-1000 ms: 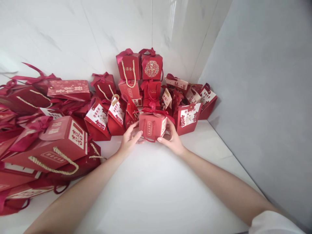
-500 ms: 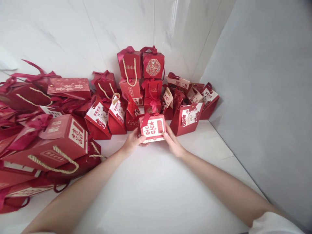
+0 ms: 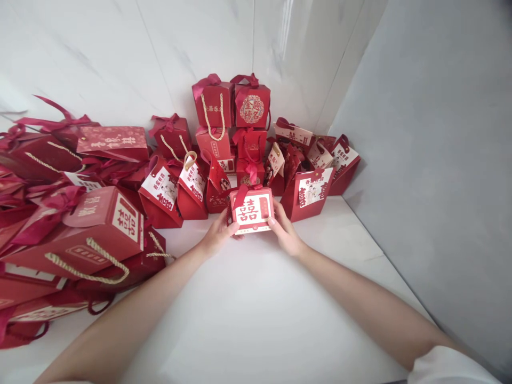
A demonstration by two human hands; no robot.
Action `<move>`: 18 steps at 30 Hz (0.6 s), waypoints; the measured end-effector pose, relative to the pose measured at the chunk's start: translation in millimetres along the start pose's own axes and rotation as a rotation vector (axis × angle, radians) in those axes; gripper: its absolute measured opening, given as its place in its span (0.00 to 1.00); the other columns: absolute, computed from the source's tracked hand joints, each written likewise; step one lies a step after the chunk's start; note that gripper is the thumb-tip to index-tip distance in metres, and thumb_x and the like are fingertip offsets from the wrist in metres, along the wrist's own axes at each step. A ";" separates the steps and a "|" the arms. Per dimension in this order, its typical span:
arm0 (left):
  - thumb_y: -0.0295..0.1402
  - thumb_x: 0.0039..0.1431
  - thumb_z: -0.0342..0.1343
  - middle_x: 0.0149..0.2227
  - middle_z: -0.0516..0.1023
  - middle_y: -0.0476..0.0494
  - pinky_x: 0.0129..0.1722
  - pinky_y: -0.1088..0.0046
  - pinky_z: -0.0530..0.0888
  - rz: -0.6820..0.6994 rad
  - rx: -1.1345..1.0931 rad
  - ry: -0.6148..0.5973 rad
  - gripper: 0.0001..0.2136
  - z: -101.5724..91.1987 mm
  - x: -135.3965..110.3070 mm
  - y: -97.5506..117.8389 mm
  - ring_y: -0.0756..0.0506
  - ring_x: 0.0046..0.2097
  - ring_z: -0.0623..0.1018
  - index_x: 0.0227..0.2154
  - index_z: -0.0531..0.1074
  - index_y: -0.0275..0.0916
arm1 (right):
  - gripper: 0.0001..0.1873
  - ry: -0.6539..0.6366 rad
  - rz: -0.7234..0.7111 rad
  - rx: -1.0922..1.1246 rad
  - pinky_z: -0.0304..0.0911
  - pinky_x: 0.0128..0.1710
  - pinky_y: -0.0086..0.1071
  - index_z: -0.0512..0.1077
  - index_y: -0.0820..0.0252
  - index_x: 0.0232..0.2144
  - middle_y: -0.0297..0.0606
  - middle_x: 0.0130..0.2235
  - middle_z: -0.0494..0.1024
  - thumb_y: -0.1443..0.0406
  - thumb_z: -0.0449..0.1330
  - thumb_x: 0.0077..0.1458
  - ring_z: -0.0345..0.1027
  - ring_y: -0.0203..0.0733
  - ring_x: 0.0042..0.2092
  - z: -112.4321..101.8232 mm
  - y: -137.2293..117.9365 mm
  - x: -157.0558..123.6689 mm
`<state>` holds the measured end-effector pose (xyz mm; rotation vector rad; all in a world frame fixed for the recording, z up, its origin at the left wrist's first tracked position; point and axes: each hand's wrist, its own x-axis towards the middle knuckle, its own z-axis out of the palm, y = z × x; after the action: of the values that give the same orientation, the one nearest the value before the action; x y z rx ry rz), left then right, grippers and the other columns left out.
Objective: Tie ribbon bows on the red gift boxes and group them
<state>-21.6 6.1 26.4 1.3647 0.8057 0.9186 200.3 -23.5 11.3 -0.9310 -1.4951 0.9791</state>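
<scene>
Between my two hands is a small red gift box (image 3: 253, 212) with a white front panel, red characters and a ribbon on top. My left hand (image 3: 220, 233) is closed on its left side, thumb on the lower front corner. On the opposite side my right hand (image 3: 285, 233) grips it, with the thumb over the front right edge. Just behind it stand a ribboned red box (image 3: 250, 173) and more stacked boxes, topped by one with a round gold emblem (image 3: 252, 110) and one with a rope handle (image 3: 213, 109).
A large heap of red gift boxes (image 3: 92, 224) fills the left side. Triangular red boxes with white labels stand left (image 3: 160, 192) and right (image 3: 312, 194) of the stack. A marbled wall (image 3: 120, 53) rises behind, and a grey wall (image 3: 440, 133) bounds the right.
The held gift box has shifted very slightly to the right, still between both hands. The surrounding boxes stay where they were.
</scene>
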 end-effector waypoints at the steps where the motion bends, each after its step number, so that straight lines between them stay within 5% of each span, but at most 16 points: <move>1: 0.50 0.51 0.64 0.55 0.74 0.30 0.32 0.66 0.80 0.002 -0.003 -0.003 0.36 0.0 -0.1 0.0 0.36 0.45 0.80 0.58 0.63 0.38 | 0.33 0.000 0.000 -0.005 0.53 0.66 0.51 0.52 0.49 0.66 0.43 0.66 0.60 0.48 0.54 0.63 0.56 0.51 0.65 -0.1 -0.9 -0.1; 6: 0.45 0.49 0.67 0.50 0.78 0.33 0.36 0.62 0.81 -0.051 -0.116 0.012 0.33 -5.0 1.2 -4.2 0.37 0.41 0.81 0.56 0.65 0.38 | 0.30 0.041 -0.040 0.027 0.58 0.62 0.48 0.57 0.51 0.60 0.44 0.63 0.63 0.45 0.51 0.63 0.61 0.51 0.62 0.9 -3.4 -0.7; 11: 0.42 0.49 0.66 0.46 0.81 0.37 0.39 0.60 0.81 -0.077 -0.355 0.058 0.24 -9.0 -1.1 -4.0 0.37 0.43 0.81 0.48 0.73 0.37 | 0.19 0.269 0.037 0.184 0.68 0.50 0.43 0.63 0.51 0.45 0.41 0.54 0.70 0.46 0.54 0.62 0.71 0.46 0.48 2.3 2.2 4.6; 15: 0.43 0.49 0.64 0.42 0.81 0.39 0.35 0.64 0.81 -0.124 -0.352 0.018 0.24 -8.6 -3.2 1.0 0.39 0.40 0.82 0.48 0.74 0.38 | 0.20 0.128 0.140 0.180 0.67 0.39 0.39 0.66 0.55 0.31 0.35 0.33 0.72 0.46 0.55 0.60 0.68 0.44 0.36 0.6 5.1 8.6; 18: 0.42 0.53 0.63 0.42 0.81 0.42 0.30 0.69 0.80 -0.140 -0.305 0.036 0.26 -8.7 -1.7 2.4 0.43 0.36 0.82 0.55 0.68 0.43 | 0.19 0.168 0.102 0.123 0.64 0.40 0.36 0.64 0.55 0.29 0.33 0.31 0.69 0.47 0.56 0.60 0.65 0.42 0.35 -1.8 4.8 9.3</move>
<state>-30.4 8.5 28.2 1.0168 0.7449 0.9162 201.2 -13.0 10.2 -0.9836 -1.2434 1.0280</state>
